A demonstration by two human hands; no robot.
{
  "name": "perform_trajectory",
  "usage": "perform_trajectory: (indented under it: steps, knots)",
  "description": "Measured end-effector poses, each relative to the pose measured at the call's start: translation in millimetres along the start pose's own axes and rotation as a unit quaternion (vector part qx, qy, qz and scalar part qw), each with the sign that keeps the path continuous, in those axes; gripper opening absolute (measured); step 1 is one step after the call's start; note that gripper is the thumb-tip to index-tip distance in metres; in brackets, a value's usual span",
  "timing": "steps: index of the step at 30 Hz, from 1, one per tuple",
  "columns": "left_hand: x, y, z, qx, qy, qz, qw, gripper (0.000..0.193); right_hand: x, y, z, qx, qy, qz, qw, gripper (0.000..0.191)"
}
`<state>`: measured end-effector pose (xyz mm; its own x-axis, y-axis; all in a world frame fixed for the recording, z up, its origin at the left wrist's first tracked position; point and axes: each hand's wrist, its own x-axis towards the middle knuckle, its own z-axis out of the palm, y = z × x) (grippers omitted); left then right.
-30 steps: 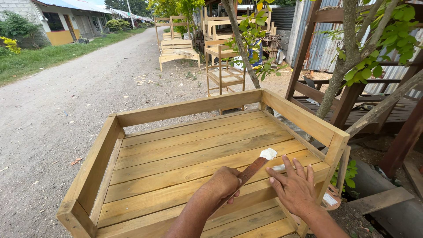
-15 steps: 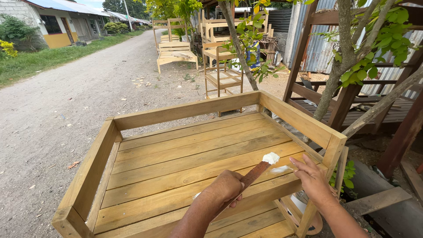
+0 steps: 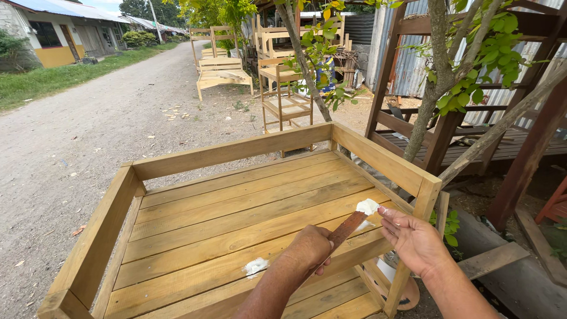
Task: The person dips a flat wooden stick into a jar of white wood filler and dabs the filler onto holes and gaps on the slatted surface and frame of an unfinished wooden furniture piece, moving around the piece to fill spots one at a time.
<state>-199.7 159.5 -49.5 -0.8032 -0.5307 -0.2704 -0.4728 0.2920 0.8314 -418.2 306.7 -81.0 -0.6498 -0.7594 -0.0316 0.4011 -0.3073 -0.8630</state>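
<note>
Just one view for us: a head cam, angled down and forward over our own forearms. It sits close above the slatted frame (image 3: 236,218), and higher up the shot runs out along the gravel road (image 3: 88,136).

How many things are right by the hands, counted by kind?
Hands: 2, left hand, right hand
Flat stick with white paste on its tip: 1, in the left hand
White paste blobs on the planks: 1
Slatted wooden frame: 1
Total: 5
</note>
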Motion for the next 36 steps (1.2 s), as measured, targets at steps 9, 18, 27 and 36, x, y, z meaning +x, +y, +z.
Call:
perform_trajectory:
  steps: [9,18,27,36]
  knots:
    - [16,24,17,-0.034,0.045,-0.003,0.998,0.028,18,-23,-44,-0.150,0.019,0.015,0.988,0.049]
    - [18,31,19,-0.041,0.051,-0.008,0.998,0.026,30,-31,-50,-0.470,0.106,0.089,0.872,0.060]
    - [39,30,6,-0.032,0.019,0.002,0.999,0.026,38,-28,-33,-0.617,0.112,0.126,0.769,0.061]
    - [47,18,4,-0.054,-0.003,0.010,0.998,0.027,37,-34,-21,-0.772,0.055,0.153,0.615,0.082]
